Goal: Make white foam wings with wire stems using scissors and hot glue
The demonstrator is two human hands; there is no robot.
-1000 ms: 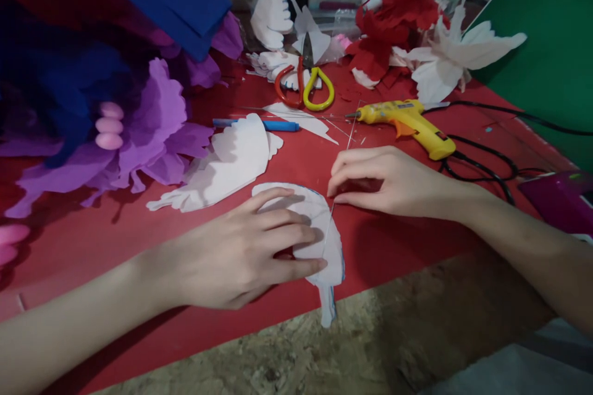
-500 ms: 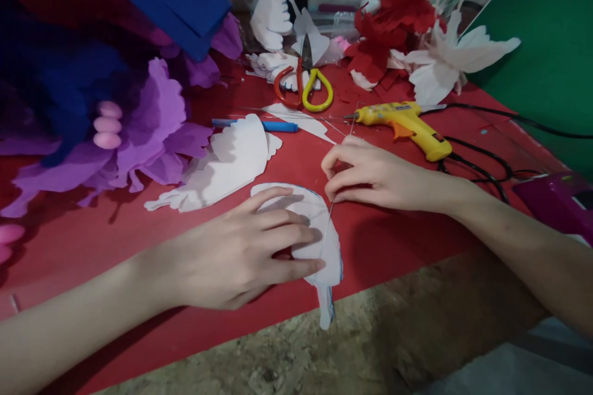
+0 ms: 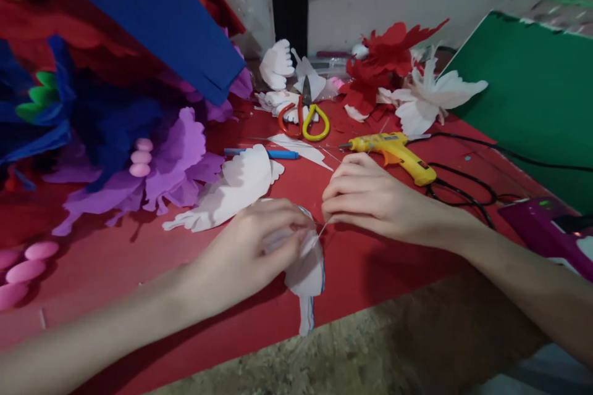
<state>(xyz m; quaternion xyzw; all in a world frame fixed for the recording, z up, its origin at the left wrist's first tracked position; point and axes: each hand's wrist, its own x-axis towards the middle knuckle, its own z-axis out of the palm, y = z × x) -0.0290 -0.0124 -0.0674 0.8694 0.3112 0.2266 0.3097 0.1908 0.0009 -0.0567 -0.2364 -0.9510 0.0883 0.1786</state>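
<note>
A white cutout (image 3: 306,268), bird- or wing-shaped with a blue-marked edge and a narrow stem, lies near the red table's front edge. My left hand (image 3: 259,237) rests over its upper part, fingers bent and thumb drawn in, pinching near the right edge; the exact contact is partly hidden. My right hand (image 3: 370,197) is closed on a thin wire (image 3: 321,231), whose short end slants down across the cutout toward my left fingertips. Behind my left hand are other white scalloped cutouts (image 3: 231,188) and a blue pen (image 3: 282,154).
Scissors (image 3: 315,123) with red and yellow handles lie farther back. A yellow glue gun (image 3: 393,151) with a black cord sits beyond my right hand. Purple petals (image 3: 180,154) and a blue sheet (image 3: 152,18) crowd the left. A phone (image 3: 290,6) stands at the back; a green board (image 3: 519,105) leans right.
My left hand has gone from lying spread on the cutout to a bent pinch near its edge. My right hand stays closed on the wire. The view has tilted up.
</note>
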